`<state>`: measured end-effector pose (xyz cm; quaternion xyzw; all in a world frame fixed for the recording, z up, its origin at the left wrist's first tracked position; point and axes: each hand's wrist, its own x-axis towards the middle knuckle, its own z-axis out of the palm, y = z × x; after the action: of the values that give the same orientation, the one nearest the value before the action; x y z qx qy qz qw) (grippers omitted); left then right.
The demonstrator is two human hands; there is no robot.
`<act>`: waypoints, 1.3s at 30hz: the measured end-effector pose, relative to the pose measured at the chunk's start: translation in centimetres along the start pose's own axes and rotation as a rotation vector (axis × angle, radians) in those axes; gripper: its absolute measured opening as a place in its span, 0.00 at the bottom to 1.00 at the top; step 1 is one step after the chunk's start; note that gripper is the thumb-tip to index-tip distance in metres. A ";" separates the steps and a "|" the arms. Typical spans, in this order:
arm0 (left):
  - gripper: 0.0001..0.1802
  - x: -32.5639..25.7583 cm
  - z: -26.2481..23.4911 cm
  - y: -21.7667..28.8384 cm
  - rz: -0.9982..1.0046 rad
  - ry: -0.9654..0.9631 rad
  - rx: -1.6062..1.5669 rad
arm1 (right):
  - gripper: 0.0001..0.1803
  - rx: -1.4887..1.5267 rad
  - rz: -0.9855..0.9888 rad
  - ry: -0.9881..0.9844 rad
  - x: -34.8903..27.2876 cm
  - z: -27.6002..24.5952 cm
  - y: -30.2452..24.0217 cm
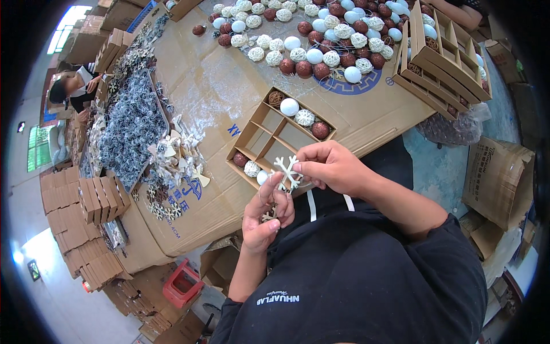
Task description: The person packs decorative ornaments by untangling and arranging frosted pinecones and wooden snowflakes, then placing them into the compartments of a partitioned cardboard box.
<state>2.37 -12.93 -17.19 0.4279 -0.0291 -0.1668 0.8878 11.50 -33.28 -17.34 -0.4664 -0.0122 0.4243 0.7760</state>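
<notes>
Between thumb and fingers, my right hand [329,166] pinches a cream-white snowflake ornament [286,172]. My left hand [263,221] is just below it, fingers curled, with a second pale snowflake [268,215] partly hidden in its grip. Its index fingertip reaches up beside the first snowflake. Right beyond my hands lies a divided cardboard box [250,124]. Its far row holds a brown twig ball [275,98], a white ball [289,106], a white woven ball [305,117] and a brown glitter ball [320,130]. More balls sit in the near row, partly behind my hands; the middle compartments show bare bottoms.
Loose balls [314,56] in brown, white and cream spread over the table's far side. At left stand a tray of frosted pinecones [129,123] and piled pale wooden pieces [177,152]. Filled divided boxes [444,63] are stacked at right. Another person [77,86] is at far left.
</notes>
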 end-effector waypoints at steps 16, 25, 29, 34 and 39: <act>0.48 2.7 -0.7 1.7 0.148 0.099 -0.058 | 0.05 -0.590 -0.236 -0.080 -2.4 -0.5 -4.3; 0.48 2.8 -0.1 0.7 -0.112 -0.052 0.294 | 0.05 -1.220 -0.423 -0.272 -0.8 2.7 -3.5; 0.47 2.2 0.2 0.8 -0.157 0.065 0.008 | 0.07 -1.036 -0.563 -0.166 0.1 3.1 -1.1; 0.46 1.9 0.0 -0.3 -0.159 0.195 -0.277 | 0.09 -1.107 -0.701 0.048 0.7 3.5 0.0; 0.42 2.0 -1.8 -0.4 -0.106 -0.026 -0.221 | 0.07 -1.005 -0.614 0.025 1.0 3.6 -0.9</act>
<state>4.50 -12.44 -18.80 0.3260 0.0006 -0.2210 0.9192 11.28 -30.22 -15.04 -0.7571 -0.3372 0.1166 0.5472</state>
